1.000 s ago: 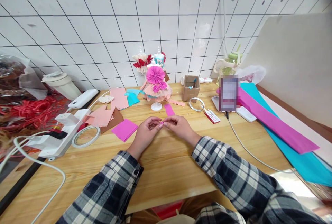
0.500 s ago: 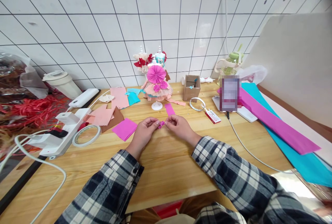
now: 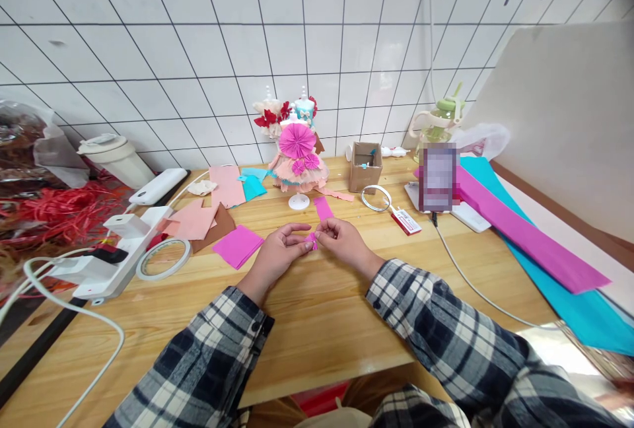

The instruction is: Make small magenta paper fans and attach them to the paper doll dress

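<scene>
Between my two hands is a small gathered piece of magenta crepe paper (image 3: 312, 240), pinched at the fingertips over the middle of the table. My left hand (image 3: 284, 249) is closed on its left side with thumb and fingers. My right hand (image 3: 344, 240) pinches its right side. Just behind my hands a magenta paper strip (image 3: 323, 207) lies on the wood. Farther back stands a miniature dress form (image 3: 297, 167) with a pleated magenta rosette and a ruffled peach skirt. Left of my left hand lie stacked magenta paper squares (image 3: 238, 246).
Tape rolls (image 3: 163, 259) and a power strip (image 3: 121, 249) lie to the left, near peach paper scraps (image 3: 191, 218). A small cardboard box (image 3: 365, 174) stands at the back. On the right are a phone (image 3: 438, 177), its cable and long paper sheets (image 3: 535, 236).
The fingers of my left hand have lifted and spread slightly, and the magenta piece looks a little more opened out. My right hand stays nearly in place.
</scene>
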The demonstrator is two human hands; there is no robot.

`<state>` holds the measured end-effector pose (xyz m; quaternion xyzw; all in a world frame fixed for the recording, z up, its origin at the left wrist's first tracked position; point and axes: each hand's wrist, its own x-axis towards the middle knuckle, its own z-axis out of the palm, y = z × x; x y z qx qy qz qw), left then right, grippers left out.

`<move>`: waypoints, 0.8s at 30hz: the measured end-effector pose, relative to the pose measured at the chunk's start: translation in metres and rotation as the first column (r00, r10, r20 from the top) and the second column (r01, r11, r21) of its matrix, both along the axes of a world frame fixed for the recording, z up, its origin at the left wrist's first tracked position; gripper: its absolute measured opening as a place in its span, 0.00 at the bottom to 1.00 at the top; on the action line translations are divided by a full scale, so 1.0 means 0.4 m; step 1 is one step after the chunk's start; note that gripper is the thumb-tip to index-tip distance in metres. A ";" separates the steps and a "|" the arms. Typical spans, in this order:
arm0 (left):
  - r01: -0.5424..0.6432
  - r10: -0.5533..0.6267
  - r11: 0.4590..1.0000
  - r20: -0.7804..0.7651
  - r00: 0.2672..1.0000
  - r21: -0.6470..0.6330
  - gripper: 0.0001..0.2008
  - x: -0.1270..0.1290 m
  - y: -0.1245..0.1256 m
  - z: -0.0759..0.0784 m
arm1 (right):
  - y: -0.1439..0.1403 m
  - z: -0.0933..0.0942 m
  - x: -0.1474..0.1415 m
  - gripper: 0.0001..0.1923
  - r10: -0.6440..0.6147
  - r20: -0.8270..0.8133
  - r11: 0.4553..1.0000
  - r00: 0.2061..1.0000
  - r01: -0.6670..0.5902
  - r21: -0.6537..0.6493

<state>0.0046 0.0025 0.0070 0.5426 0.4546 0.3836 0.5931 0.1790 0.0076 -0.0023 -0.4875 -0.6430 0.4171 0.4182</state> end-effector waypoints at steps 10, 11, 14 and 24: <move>-0.068 0.067 0.998 0.046 0.997 0.020 0.25 0.000 0.006 -0.002 | -0.013 0.010 -0.007 0.14 0.053 -0.147 0.986 0.988 -0.075 -0.146; -0.088 0.086 0.996 0.052 0.995 0.029 0.25 0.000 0.007 -0.001 | -0.013 0.008 -0.007 0.14 0.065 -0.143 0.982 0.988 -0.089 -0.168; -0.108 0.107 0.993 0.022 0.994 0.048 0.25 -0.001 0.011 0.001 | -0.011 0.001 -0.004 0.13 0.094 -0.107 0.976 0.990 -0.113 -0.187; 0.051 -0.014 0.984 -0.212 0.977 0.172 0.23 -0.013 0.004 0.016 | 0.006 -0.013 0.021 0.06 0.150 0.283 0.981 0.947 -0.177 0.075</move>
